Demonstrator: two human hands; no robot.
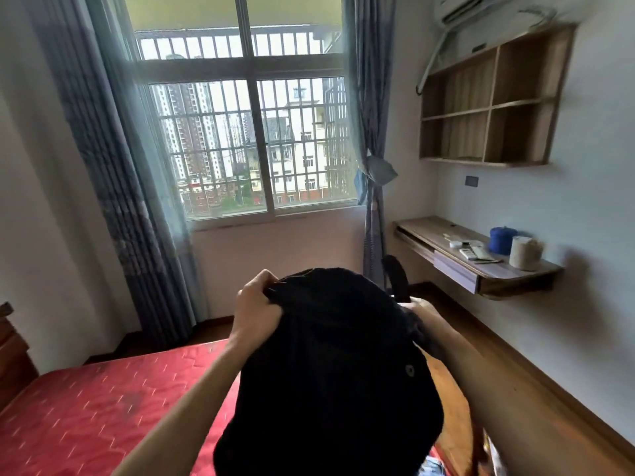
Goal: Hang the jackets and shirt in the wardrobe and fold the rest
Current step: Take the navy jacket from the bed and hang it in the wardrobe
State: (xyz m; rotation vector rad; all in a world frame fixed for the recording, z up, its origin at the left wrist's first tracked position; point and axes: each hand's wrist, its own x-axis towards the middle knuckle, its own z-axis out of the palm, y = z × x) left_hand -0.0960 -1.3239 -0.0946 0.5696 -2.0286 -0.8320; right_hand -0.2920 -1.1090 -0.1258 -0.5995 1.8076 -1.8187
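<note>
We held the black garment (330, 372) over the bed (86, 407): left hand (256, 307) at 10 o'clock, right hand (424, 316) at 2 o'clock, fingers clenched on its top; long axis hung toward 6 o'clock.

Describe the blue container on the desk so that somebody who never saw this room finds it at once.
Right of the barred window, a wooden desk hangs on the wall. At its near end two round things stand side by side. The blue container is the shorter, dark blue one, just left of the taller cream container.
</note>
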